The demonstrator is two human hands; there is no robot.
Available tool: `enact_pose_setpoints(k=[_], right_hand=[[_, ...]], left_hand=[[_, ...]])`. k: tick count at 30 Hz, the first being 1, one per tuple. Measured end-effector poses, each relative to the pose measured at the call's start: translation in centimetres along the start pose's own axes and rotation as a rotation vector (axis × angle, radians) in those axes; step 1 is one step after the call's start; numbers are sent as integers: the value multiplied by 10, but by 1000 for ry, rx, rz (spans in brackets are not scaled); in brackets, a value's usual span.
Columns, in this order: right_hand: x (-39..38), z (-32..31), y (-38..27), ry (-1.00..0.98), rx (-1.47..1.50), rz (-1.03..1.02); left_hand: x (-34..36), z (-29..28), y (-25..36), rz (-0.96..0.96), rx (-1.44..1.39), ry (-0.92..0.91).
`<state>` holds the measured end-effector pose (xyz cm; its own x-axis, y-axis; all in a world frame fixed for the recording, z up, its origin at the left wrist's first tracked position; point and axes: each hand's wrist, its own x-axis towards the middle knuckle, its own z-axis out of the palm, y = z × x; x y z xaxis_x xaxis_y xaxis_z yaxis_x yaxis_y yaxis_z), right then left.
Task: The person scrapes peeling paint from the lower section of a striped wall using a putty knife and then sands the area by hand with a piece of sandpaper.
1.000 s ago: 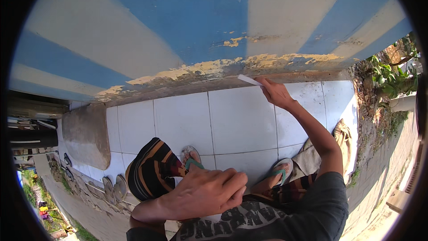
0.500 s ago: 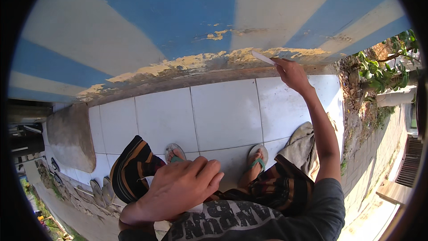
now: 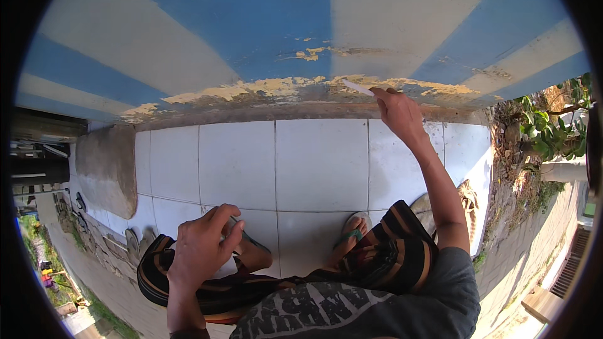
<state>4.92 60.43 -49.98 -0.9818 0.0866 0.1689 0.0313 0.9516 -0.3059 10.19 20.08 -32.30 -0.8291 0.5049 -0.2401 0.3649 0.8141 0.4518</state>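
In my right hand [image 3: 401, 113] is a thin, flat, pale scraper [image 3: 358, 87], with fingers closed around its near end. The scraper's far tip meets the flaking strip [image 3: 276, 86] low on the blue and white striped wall [image 3: 276, 19], where yellowish patches show through. Most of the scraper's grip is hidden by the hand. My left hand [image 3: 204, 245] hovers over my left knee, loosely bent with thumb and forefinger apart. Nothing shows in it.
White floor tiles [image 3: 321, 163] run along the wall's foot. To the left lies a brown slab or mat [image 3: 107, 169] with sandals [image 3: 139, 238] nearby. On the right, a leafy plant [image 3: 549, 125] borders a paved path [image 3: 534, 238]. My sandalled feet rest on the tiles.
My right hand and the scraper have moved slightly left along the flaking strip. My left hand has shifted left, and its fingers have loosened. My view has shifted a little too.
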Motion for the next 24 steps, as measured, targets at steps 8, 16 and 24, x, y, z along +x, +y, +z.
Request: enact_pose_setpoints(k=[8,16,24], right_hand=[[1,-14,-19,11,-52,74],[-6,-15,-24,83,13,103],[7,29,-44,139,136,62]], left_hand=[[-8,-5,12,-25,17,-27],[-51,-19,12,-135,36,76],[-32,-13,5,-86,-46,37]])
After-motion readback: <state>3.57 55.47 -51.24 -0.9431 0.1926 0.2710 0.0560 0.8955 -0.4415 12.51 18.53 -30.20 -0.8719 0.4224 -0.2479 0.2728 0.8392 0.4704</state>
